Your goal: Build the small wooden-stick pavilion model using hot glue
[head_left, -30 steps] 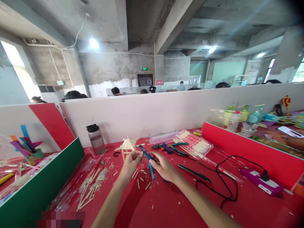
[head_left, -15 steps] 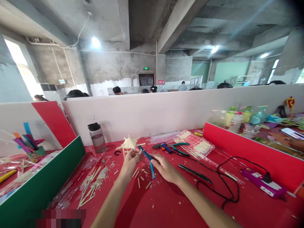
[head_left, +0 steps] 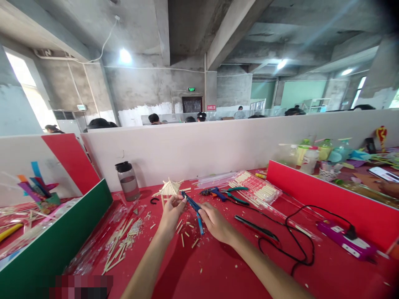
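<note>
My right hand is closed around a slim dark blue hand tool, whose exact kind I cannot make out. A lighter blue bar slants down beneath it; whether the two are joined is unclear. My left hand pinches at the tool's far end, and whatever lies between thumb and fingers is hidden. Just behind that hand stands a small pavilion model of pale wooden sticks, partly covered by the fingers. Short cut stick pieces lie scattered on the red tabletop below both hands.
A water bottle stands left, near loose sticks. To the right lie a glue gun, green-handled pliers, bundled sticks, a black craft knife and a purple power strip. Green and red dividers flank the table.
Both hands stay almost in place, with the blue tool still held between them. Only a very slight shift of the right hand shows.
</note>
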`<state>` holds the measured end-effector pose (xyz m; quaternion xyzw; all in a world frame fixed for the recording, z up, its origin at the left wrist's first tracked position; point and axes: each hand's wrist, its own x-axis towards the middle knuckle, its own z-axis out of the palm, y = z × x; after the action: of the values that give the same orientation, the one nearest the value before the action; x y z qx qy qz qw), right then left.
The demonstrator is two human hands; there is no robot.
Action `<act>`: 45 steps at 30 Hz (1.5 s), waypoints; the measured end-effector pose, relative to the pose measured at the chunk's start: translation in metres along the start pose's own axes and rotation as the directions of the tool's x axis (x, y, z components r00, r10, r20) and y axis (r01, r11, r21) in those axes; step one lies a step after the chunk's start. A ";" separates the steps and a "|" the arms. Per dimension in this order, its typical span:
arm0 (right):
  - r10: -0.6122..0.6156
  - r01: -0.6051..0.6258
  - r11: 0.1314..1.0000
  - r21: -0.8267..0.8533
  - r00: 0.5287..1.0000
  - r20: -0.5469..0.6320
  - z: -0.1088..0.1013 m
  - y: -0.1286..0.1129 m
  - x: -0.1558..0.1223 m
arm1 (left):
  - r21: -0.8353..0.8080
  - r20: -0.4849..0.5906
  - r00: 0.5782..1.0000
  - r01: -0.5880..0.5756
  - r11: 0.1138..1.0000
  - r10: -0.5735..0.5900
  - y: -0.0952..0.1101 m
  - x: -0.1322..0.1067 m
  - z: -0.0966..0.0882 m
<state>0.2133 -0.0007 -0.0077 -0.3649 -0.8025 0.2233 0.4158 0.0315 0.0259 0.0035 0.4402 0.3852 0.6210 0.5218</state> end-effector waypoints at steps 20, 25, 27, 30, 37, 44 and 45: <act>0.019 -0.016 0.989 -0.148 1.000 0.019 -0.001 0.000 0.000 | -0.069 -0.023 1.000 0.019 0.997 -0.021 -0.011 0.003 -0.003; 0.025 -0.020 0.988 -0.156 0.999 0.032 -0.003 -0.001 0.000 | -0.094 -0.033 0.999 0.031 0.995 -0.035 -0.012 0.003 -0.003; 0.027 -0.021 0.987 -0.160 0.999 0.035 -0.003 -0.002 -0.001 | -0.101 -0.031 0.999 0.031 0.994 -0.035 -0.011 0.002 -0.002; 0.031 -0.025 0.985 -0.170 0.999 0.037 -0.003 -0.002 -0.001 | -0.101 -0.031 0.999 0.023 0.995 -0.027 -0.010 0.000 -0.002; 0.034 -0.029 0.985 -0.173 0.999 0.026 0.001 0.001 -0.002 | -0.032 -0.067 0.997 -0.039 0.999 0.037 -0.011 0.001 -0.003; 0.043 -0.038 0.984 -0.175 0.999 0.026 -0.001 0.000 -0.001 | -0.065 -0.068 0.998 0.005 0.998 -0.010 -0.013 0.002 -0.004; 0.048 -0.042 0.983 -0.179 0.998 0.030 -0.001 -0.001 -0.001 | -0.071 -0.065 0.998 0.005 0.997 -0.010 -0.014 0.001 -0.004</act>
<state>0.2145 -0.0018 -0.0069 -0.4150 -0.8177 0.1661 0.3626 0.0318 0.0294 -0.0105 0.3992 0.3815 0.6464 0.5266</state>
